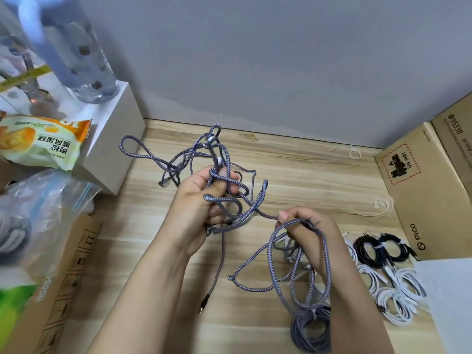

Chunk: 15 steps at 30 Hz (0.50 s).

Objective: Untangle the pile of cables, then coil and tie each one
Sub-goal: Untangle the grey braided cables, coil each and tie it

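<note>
Tangled grey braided cable (224, 200) is hanging above the wooden table (306, 175); left hand (201, 200) is gripping its knot, right hand (306, 233) is clutching several loops; coiled black cables (378, 249) and white cables (398, 295) are lying at right

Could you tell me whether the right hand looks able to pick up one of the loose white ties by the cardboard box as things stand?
Probably not yet: the right hand grips grey cable loops, though the white tie lies unobstructed.
</note>
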{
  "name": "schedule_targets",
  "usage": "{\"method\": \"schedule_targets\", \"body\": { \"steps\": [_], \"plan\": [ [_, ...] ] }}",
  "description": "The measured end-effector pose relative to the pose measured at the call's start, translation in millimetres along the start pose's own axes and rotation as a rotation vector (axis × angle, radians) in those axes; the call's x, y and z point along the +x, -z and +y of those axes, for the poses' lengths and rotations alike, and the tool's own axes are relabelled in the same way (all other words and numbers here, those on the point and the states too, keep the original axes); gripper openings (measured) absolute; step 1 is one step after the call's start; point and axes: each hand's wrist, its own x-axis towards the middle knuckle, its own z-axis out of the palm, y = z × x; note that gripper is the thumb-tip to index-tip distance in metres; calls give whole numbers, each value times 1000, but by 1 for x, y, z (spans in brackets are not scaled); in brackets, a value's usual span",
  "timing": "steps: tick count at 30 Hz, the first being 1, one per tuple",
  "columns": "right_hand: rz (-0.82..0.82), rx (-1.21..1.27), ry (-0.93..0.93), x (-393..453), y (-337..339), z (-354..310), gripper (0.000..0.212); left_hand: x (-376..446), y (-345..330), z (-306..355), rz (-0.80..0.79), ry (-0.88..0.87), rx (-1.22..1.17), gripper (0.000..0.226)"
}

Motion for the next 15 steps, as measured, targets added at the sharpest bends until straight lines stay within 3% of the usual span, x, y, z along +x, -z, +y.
{"method": "schedule_targets", "body": {
  "steps": [6, 10, 13, 15],
  "plan": [
    [91, 255, -18, -4, -1, -4, 30, 4, 10, 5, -66, -12, 143, 21],
    [142, 279, -17, -3, -1, -2, 30, 7, 19, 0, -324, 175, -99, 9],
    [174, 217, 10, -2, -2, 0, 31, 5, 24, -5, -582, 303, -121, 36],
    [233, 212, 19, -3, -4, -1, 27, 3, 27, -7, -612, 357, 38, 41]
  ]
}}
